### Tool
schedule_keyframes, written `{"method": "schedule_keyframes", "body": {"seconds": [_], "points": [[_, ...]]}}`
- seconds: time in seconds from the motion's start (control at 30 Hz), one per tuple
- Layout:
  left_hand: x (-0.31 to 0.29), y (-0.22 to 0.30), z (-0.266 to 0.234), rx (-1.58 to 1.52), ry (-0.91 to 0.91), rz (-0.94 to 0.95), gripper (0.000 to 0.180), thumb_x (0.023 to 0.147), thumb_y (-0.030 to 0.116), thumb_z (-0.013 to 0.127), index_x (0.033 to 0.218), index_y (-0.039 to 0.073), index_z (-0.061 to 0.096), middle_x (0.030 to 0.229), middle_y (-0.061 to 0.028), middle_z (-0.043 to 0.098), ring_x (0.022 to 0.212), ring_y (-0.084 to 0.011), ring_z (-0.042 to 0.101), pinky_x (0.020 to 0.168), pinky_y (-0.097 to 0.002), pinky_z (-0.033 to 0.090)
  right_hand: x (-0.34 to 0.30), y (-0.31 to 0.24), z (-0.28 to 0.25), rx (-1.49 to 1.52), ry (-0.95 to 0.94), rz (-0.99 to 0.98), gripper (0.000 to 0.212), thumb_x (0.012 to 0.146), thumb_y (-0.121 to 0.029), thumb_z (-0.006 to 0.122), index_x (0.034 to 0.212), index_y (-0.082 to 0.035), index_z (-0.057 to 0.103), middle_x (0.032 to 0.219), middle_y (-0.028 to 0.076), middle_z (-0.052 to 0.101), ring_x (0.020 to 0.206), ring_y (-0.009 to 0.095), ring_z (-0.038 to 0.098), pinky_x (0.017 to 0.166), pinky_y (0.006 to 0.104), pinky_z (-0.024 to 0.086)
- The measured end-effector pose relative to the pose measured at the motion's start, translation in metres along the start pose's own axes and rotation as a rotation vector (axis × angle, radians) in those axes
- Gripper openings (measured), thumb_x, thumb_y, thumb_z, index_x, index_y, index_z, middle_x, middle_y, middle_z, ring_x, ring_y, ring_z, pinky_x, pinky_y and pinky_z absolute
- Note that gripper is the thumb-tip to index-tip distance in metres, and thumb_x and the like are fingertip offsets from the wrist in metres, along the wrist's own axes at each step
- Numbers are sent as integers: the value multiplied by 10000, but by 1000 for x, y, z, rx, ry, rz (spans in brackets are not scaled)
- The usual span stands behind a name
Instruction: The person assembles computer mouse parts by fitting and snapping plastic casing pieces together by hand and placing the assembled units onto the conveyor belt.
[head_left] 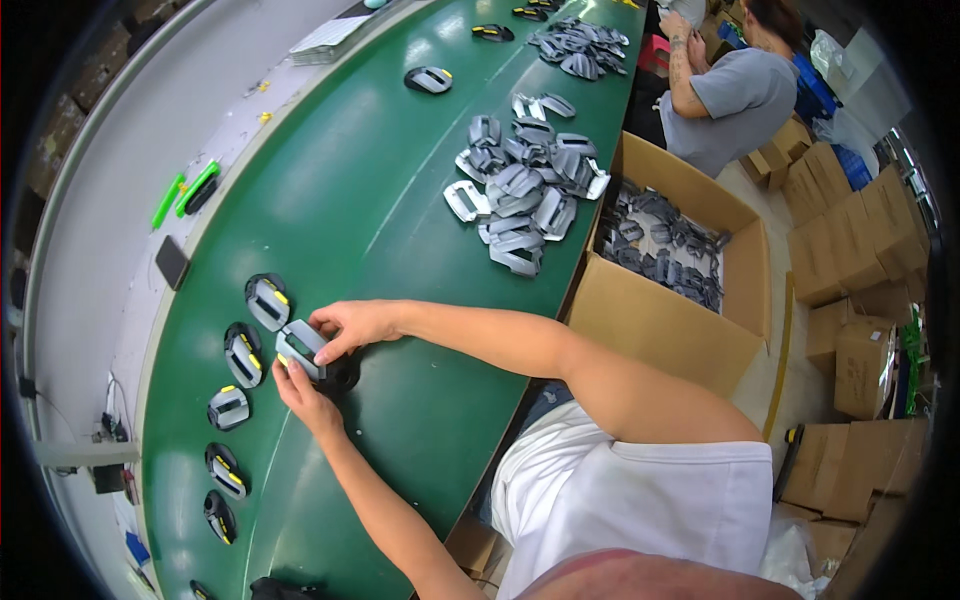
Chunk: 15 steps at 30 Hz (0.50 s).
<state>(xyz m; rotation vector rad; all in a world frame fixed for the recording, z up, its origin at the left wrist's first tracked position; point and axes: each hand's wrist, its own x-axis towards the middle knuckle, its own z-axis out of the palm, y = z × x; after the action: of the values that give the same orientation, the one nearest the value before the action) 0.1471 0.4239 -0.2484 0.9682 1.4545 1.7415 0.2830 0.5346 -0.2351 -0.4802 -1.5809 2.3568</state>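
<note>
Both of my hands are closed round a grey plastic housing [303, 341] with a dark slot and a small yellow piece, held just above the green table. My right hand [355, 325] grips it from the far right side, thumb on top. On the near side, my left hand [310, 398] pinches the edge by the yellow piece. A round black part [343, 374] shows beneath the housing; whether it is joined to it I cannot tell. Close by on the left lie finished-looking grey, black and yellow units, one [267, 301] almost touching the housing and another [243, 354] beside it.
A heap of loose grey housings [525, 180] covers the table's right side, with another heap [580, 48] farther off. An open carton [735, 290] of dark grey parts stands against the right edge. A phone [172, 262] lies on the left ledge. A co-worker [725, 105] sits at the far right.
</note>
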Motion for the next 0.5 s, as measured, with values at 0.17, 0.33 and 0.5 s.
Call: {"method": "schedule_keyframes", "body": {"seconds": [0.17, 0.33, 0.5], "points": [[-1, 10, -5, -18, -95, -137, 360, 963, 239, 441, 1209, -23, 418, 1024, -64, 535, 939, -119, 513, 817, -257, 424, -3, 2, -2, 122, -21, 13, 538, 767, -134, 724, 1187, 41, 437, 1040, 98, 617, 926, 137, 579, 772, 263, 469], [1, 12, -10, 64, -195, -166, 380, 935, 222, 513, 1227, 0, 416, 1036, -47, 535, 904, -104, 532, 766, -232, 448, 3, 8, 0, 202, 24, -151, 497, 738, -108, 745, 1139, 12, 477, 989, 83, 621, 894, 129, 574, 744, 265, 457], [1, 17, -7, -13, -209, -157, 382, 905, 163, 555, 1221, -18, 437, 1044, -58, 539, 910, -117, 539, 777, -244, 450, 0, 3, -6, 130, -8, -127, 436, 754, -196, 741, 1094, -13, 537, 918, 46, 631, 829, 106, 567, 677, 248, 447]]}}
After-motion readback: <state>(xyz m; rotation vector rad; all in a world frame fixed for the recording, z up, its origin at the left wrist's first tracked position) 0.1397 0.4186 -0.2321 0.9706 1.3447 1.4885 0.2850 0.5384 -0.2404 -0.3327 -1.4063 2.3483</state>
